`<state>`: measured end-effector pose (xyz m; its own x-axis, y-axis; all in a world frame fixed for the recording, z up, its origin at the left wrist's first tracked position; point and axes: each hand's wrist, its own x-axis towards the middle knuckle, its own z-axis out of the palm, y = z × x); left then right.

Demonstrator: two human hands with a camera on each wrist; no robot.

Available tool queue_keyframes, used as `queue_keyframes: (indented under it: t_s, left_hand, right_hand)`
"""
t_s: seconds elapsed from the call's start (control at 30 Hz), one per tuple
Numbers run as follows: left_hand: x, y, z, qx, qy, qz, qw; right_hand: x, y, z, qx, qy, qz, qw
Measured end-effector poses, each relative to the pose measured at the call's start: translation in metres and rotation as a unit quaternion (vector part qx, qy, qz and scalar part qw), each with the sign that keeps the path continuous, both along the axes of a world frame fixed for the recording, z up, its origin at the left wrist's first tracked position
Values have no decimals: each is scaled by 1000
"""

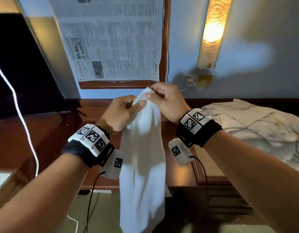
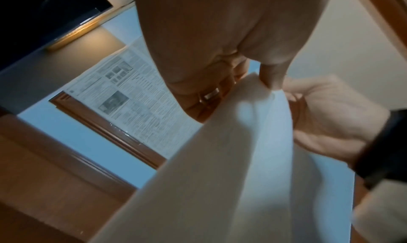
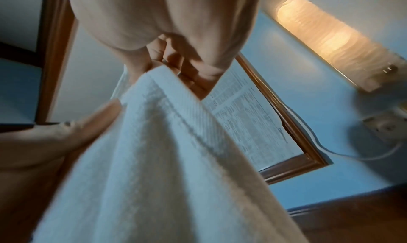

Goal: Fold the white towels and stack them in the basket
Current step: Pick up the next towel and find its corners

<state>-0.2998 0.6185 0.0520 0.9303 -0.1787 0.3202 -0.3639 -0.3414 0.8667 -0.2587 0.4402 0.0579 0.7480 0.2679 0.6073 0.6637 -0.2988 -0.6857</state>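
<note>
Both hands, left hand (image 1: pixel 119 113) and right hand (image 1: pixel 165 101), pinch the hanging white terry towel (image 1: pixel 143 165) by its top edge; each grip must next find a corner and spread them apart.

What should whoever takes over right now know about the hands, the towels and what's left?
Left hand: pinches the top edge of the white towel.
Right hand: pinches the same edge beside it, slightly higher.
The towel hangs lengthwise, in the air above the wooden desk.
More white cloth lies crumpled in a pile on the right.
Done: nothing visibly folded; no basket in view.
Left: fold this towel, stack it, then take on the pile.
</note>
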Motion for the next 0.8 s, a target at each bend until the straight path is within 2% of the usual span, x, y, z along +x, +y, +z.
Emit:
queue_keyframes:
  t_s: [0.13,0.33,0.53,0.6,0.73,0.8]
  left_hand:
    - [-7,-14,-27,-99,-6,38,994]
    - [-12,-42,-73,-127,5,60,990]
    - [-9,-76,-118,-83,148,-54,984]
    - [-6,-79,-123,-60,155,-61,984]
    - [13,-68,-117,-33,87,54,994]
    - [19,-63,-104,-20,55,89,994]
  right_hand:
    - [13,2,22,-13,-27,-18,999]
    - [25,-29,48,14,-41,-73,996]
    - [34,-78,57,18,-58,-141,988]
    - [39,-95,53,0,-52,-163,985]
    - [44,-122,38,-38,-25,-175,984]
    - [37,-122,31,-97,-6,-138,986]
